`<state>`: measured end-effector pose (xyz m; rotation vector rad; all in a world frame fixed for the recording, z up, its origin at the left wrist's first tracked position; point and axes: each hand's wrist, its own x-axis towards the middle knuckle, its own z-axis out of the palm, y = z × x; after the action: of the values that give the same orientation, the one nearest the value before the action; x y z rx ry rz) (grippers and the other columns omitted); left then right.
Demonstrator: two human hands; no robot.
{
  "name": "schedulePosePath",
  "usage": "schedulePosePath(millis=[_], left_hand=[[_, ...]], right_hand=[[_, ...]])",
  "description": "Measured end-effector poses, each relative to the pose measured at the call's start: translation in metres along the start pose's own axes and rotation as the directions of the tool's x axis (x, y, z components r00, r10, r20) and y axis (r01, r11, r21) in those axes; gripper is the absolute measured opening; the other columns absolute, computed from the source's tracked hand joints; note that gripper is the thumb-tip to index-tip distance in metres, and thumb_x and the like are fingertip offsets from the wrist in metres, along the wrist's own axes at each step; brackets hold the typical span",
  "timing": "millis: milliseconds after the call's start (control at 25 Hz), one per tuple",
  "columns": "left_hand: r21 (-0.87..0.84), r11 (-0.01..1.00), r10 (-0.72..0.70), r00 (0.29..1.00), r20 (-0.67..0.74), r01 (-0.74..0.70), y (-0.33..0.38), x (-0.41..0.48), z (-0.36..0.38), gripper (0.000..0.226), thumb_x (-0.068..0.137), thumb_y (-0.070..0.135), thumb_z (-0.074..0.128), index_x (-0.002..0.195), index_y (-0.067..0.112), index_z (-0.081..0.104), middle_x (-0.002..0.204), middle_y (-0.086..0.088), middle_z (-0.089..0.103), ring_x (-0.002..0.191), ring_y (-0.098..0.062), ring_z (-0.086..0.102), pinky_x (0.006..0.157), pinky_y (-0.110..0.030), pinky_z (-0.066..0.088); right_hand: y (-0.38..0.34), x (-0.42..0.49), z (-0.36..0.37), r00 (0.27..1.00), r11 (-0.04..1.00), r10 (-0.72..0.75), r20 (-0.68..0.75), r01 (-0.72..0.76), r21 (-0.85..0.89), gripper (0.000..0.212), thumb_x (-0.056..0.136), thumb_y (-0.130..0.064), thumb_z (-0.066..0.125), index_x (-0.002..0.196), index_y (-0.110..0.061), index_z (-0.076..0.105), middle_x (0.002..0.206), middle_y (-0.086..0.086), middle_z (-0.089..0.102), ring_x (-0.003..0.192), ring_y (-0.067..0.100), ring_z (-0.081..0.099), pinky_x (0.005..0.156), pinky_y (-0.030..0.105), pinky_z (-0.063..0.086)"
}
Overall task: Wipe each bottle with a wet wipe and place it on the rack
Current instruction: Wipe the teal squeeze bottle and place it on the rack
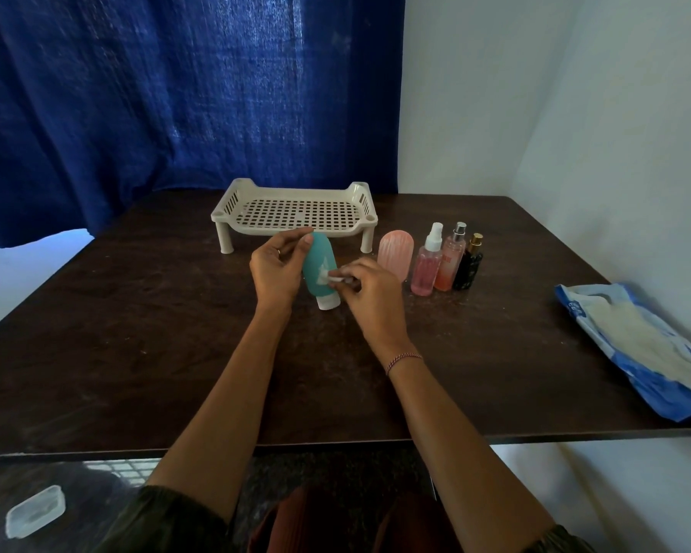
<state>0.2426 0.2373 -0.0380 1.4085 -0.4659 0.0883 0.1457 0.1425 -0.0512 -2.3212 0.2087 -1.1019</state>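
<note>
Bottle (316, 259), teal, looks soft, light, prob squeezy to me; left grip (276, 269) holds its far end, right grip (370, 293) pinches wipe (328, 278) on its side. I'd hold mid-body, gently.

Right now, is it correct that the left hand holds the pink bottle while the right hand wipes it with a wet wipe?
Not quite: the head view shows the left hand holding the teal bottle, while the right hand wipes it with a wet wipe; the pink bottle stands on the table.

Dim, backlit through the curtain (176, 93) — edges bowed.
</note>
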Motion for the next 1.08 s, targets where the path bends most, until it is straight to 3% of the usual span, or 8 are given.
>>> schedulePosePath(millis=[160,280,520,680,840,960,1080], left_hand=[[-0.001,0.999,0.043,0.996,0.072,-0.043,0.0,-0.003,0.003,0.016,0.086,0.013,0.066,0.102,0.012,0.068,0.1,0.001,0.07,0.098,-0.009,0.067,0.09,-0.032,0.054],[0.006,0.996,0.09,0.99,0.11,-0.091,0.002,-0.005,0.006,0.018,0.086,0.011,0.065,0.104,0.008,0.067,0.098,0.002,0.07,0.097,-0.009,0.067,0.087,-0.027,0.054],[0.06,0.997,0.051,0.998,0.022,-0.053,-0.001,0.003,0.001,0.018,0.087,0.013,0.065,0.105,0.012,0.068,0.099,0.005,0.069,0.098,-0.004,0.065,0.091,-0.028,0.052],[0.065,0.998,0.007,1.0,-0.03,-0.005,-0.001,0.005,-0.001,0.022,0.087,0.016,0.065,0.107,0.009,0.067,0.099,0.007,0.068,0.092,0.005,0.063,0.089,-0.025,0.053],[0.058,0.998,-0.026,0.999,-0.048,0.028,-0.002,0.005,-0.001,0.023,0.087,0.018,0.066,0.108,0.011,0.067,0.098,0.009,0.067,0.091,0.007,0.062,0.086,-0.023,0.054],[0.023,0.999,-0.042,0.999,-0.003,0.043,-0.002,0.005,0.0,0.021,0.088,0.019,0.064,0.108,0.011,0.066,0.098,0.011,0.066,0.092,0.005,0.062,0.086,-0.025,0.054],[-0.016,0.998,-0.062,0.992,0.112,0.064,-0.007,0.007,-0.001,0.02,0.093,0.021,0.056,0.111,0.016,0.065,0.114,0.003,0.065,0.107,-0.01,0.061,0.086,-0.033,0.055]], right_hand=[[-0.001,0.004,-0.001,0.991,1.0,0.004,-0.133,-0.003,0.005,0.017,0.077,-0.013,0.073,0.093,-0.006,0.071,0.089,0.004,0.066,0.08,0.009,0.06,0.072,0.016,0.05],[-0.005,0.005,0.002,0.984,0.997,-0.07,-0.165,0.072,0.006,0.018,0.077,-0.009,0.072,0.095,-0.006,0.07,0.092,0.005,0.065,0.085,0.013,0.061,0.073,0.023,0.053],[-0.007,-0.001,0.007,0.985,0.99,-0.135,0.11,0.139,-0.031,0.016,0.076,-0.011,0.072,0.092,-0.009,0.071,0.09,0.004,0.061,0.086,0.015,0.055,0.075,0.028,0.049],[0.001,0.001,0.002,0.969,0.993,-0.12,0.218,0.112,0.049,0.024,0.075,0.002,0.069,0.097,-0.008,0.071,0.097,0.007,0.06,0.093,0.015,0.056,0.084,0.02,0.046],[0.005,0.003,-0.005,0.969,0.995,-0.091,0.231,0.08,0.056,0.027,0.076,0.005,0.067,0.098,-0.009,0.071,0.099,0.006,0.06,0.093,0.007,0.052,0.084,0.009,0.042],[0.004,0.004,-0.008,0.975,0.998,-0.019,0.223,0.007,0.055,0.021,0.079,-0.004,0.068,0.099,-0.009,0.069,0.096,0.004,0.06,0.088,0.006,0.053,0.08,0.016,0.045],[0.005,0.004,-0.007,0.977,0.998,0.054,0.205,-0.06,0.021,0.02,0.08,-0.011,0.068,0.1,-0.006,0.066,0.099,0.005,0.06,0.09,0.01,0.055,0.082,0.024,0.048]])
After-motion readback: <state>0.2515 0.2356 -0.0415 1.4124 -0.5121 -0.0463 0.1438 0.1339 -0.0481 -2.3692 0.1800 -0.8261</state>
